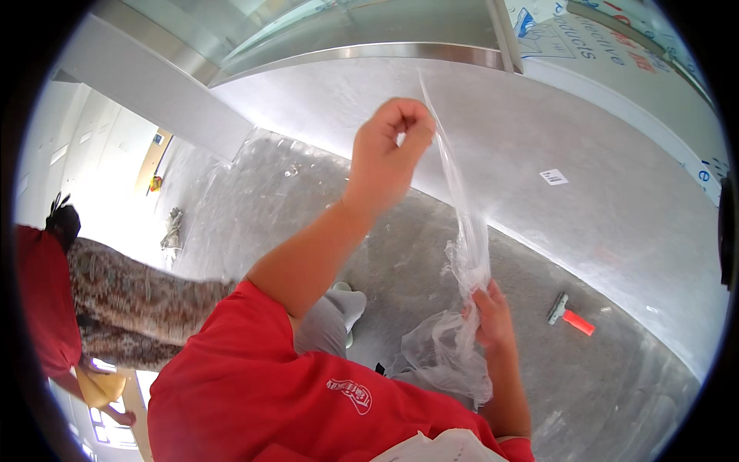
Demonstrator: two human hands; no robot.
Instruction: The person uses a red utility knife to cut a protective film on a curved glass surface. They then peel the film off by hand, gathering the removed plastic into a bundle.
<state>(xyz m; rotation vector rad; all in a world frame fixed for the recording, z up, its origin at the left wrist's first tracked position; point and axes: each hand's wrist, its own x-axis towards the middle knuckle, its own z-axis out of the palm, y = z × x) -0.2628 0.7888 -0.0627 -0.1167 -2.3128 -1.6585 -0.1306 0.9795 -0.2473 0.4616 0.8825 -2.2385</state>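
Note:
My right hand [493,317] grips a bunched length of clear plastic film [470,254]. A loose, crumpled mass of it hangs below and beside that hand, close to my body. From there the film rises as a narrow stretched strip toward the top of the grey wall panel [502,127]. Raised in front of the panel, my left hand [392,153] has its thumb and fingertips drawn together at the strip's edge. Blur hides whether they pinch the film. On the floor, right of my right hand, lies a scraper [568,315] with a red handle.
Above the panel runs a metal-framed glass pane [369,29]. Printed protective film [589,46] covers the upper right. The panel carries a small label [554,177]. At left a person in a red shirt [46,300] bends over, holding a yellow cloth [101,387]. Debris [172,234] lies on the concrete floor.

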